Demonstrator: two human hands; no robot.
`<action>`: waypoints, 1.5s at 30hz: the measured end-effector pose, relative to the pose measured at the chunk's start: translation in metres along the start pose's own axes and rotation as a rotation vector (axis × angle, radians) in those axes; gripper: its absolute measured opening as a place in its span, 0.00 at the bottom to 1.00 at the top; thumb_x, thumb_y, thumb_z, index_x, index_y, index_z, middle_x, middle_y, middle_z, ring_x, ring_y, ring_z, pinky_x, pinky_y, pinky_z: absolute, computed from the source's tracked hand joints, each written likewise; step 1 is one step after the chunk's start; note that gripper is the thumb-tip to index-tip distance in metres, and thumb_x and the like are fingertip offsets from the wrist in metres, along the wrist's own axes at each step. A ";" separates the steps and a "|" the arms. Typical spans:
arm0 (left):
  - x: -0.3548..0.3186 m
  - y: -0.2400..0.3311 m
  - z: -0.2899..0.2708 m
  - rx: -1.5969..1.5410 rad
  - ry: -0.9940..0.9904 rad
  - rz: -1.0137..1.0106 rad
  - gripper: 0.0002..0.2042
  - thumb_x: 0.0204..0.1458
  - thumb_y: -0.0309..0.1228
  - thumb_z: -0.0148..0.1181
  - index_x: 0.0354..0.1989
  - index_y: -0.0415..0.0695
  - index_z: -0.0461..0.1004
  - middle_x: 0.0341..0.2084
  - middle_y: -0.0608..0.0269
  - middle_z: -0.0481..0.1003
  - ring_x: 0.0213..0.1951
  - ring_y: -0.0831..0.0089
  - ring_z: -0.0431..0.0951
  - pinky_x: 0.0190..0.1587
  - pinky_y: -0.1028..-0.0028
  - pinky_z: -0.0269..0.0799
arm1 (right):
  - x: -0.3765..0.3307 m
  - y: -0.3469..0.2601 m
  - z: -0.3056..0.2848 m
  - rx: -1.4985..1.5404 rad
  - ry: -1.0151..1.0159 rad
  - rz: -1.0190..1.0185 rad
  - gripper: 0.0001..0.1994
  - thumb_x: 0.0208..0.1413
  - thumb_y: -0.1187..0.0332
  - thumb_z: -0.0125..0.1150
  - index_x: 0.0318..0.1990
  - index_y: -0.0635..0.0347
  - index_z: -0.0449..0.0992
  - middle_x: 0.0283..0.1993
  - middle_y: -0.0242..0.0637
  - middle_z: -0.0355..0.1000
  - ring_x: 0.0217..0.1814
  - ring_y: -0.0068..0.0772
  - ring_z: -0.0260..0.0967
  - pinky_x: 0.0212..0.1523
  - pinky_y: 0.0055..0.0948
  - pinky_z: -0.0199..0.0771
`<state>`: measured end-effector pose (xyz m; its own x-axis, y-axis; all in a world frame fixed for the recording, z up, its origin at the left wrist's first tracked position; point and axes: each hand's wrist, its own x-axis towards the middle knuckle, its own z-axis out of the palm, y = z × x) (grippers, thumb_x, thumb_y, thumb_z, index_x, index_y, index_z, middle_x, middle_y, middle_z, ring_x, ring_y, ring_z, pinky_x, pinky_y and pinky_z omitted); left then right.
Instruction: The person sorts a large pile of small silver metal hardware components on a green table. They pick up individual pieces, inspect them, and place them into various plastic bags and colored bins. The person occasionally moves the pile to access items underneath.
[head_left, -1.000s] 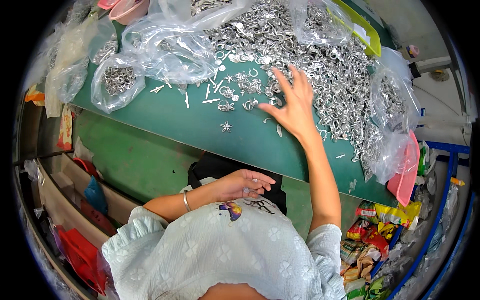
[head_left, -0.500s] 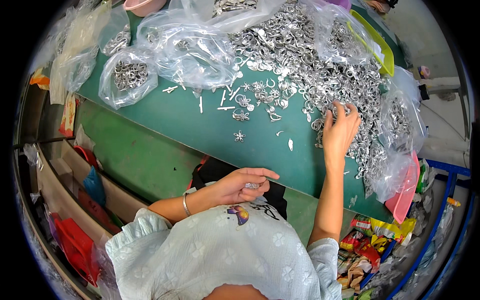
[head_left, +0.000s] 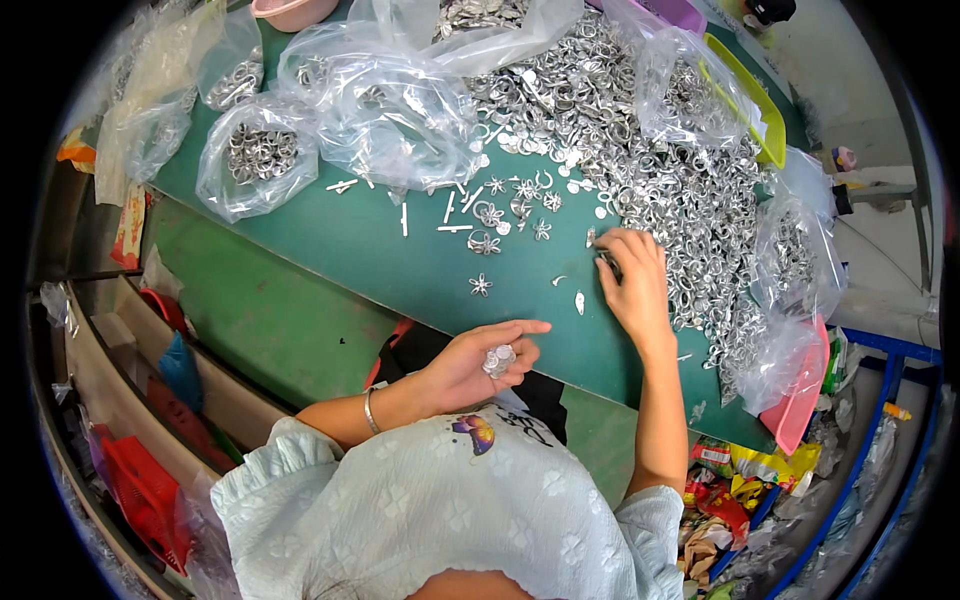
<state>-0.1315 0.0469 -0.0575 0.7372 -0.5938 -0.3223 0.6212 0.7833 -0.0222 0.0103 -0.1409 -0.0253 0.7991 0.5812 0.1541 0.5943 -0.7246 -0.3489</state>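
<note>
My left hand (head_left: pixel 482 362) is held near my body, just off the table's front edge. Its fingers curl around several small, flat, silvery metal pieces (head_left: pixel 499 360), which show in the palm, while the index finger points out. Over the green tabletop, my right hand (head_left: pixel 635 282) is closed at the left border of a big heap of silvery metal rings and small parts (head_left: pixel 690 205). A bit of metal (head_left: pixel 609 262) shows between its curled fingers and thumb; its exact shape is hidden. Left of that hand lie a flower-shaped piece (head_left: pixel 480 285) and a small oval piece (head_left: pixel 579 302).
Clear plastic bags of metal parts (head_left: pixel 258 155) stand on the table (head_left: pixel 340 235). A yellow-green tray (head_left: pixel 765 110) sits behind the heap, and a pink tray (head_left: pixel 800 400) at the right edge. Drawers (head_left: pixel 150 370) are at left; a blue rack (head_left: pixel 880 430) stands right.
My right hand has moved left and nearer from the heap, closing on metal. Some loose pieces by the heap's left edge have shifted or gone. My left hand has turned, showing more of its pieces.
</note>
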 end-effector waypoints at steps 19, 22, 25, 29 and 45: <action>0.011 0.014 0.007 -0.069 0.022 0.024 0.19 0.44 0.16 0.43 0.47 0.36 0.64 0.31 0.61 0.65 0.24 0.80 0.59 0.22 0.83 0.56 | 0.004 -0.022 0.008 0.072 -0.018 -0.010 0.19 0.43 0.64 0.63 0.43 0.60 0.70 0.56 0.48 0.57 0.57 0.47 0.56 0.57 0.45 0.52; 0.012 0.015 0.014 -0.136 0.055 0.034 0.15 0.48 0.19 0.44 0.47 0.37 0.65 0.30 0.63 0.64 0.25 0.80 0.59 0.23 0.83 0.56 | 0.003 -0.007 0.003 0.204 0.105 0.065 0.22 0.42 0.63 0.64 0.46 0.59 0.69 0.56 0.43 0.58 0.56 0.47 0.55 0.57 0.43 0.51; 0.012 0.012 0.018 -0.118 0.104 0.047 0.13 0.52 0.22 0.45 0.46 0.37 0.65 0.29 0.64 0.64 0.26 0.80 0.59 0.23 0.83 0.56 | 0.014 -0.025 0.004 0.100 0.071 -0.003 0.27 0.41 0.62 0.64 0.51 0.56 0.66 0.56 0.41 0.58 0.57 0.46 0.54 0.58 0.44 0.49; 0.011 0.013 0.021 -0.078 0.089 0.055 0.12 0.54 0.22 0.44 0.47 0.37 0.64 0.29 0.64 0.65 0.26 0.80 0.60 0.24 0.83 0.57 | -0.009 -0.025 0.018 0.023 0.013 -0.047 0.22 0.41 0.70 0.63 0.48 0.54 0.68 0.51 0.39 0.64 0.51 0.42 0.60 0.52 0.40 0.56; 0.009 0.014 0.017 -0.005 0.093 0.002 0.15 0.55 0.21 0.43 0.51 0.39 0.62 0.28 0.66 0.64 0.18 0.87 0.54 0.16 0.87 0.49 | 0.008 -0.030 0.018 0.118 0.088 -0.104 0.21 0.41 0.73 0.62 0.46 0.58 0.68 0.46 0.40 0.63 0.49 0.42 0.60 0.48 0.37 0.58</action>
<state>-0.1120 0.0493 -0.0449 0.7106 -0.5728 -0.4086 0.6182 0.7856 -0.0261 -0.0029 -0.1076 -0.0307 0.7421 0.6120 0.2732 0.6631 -0.6109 -0.4325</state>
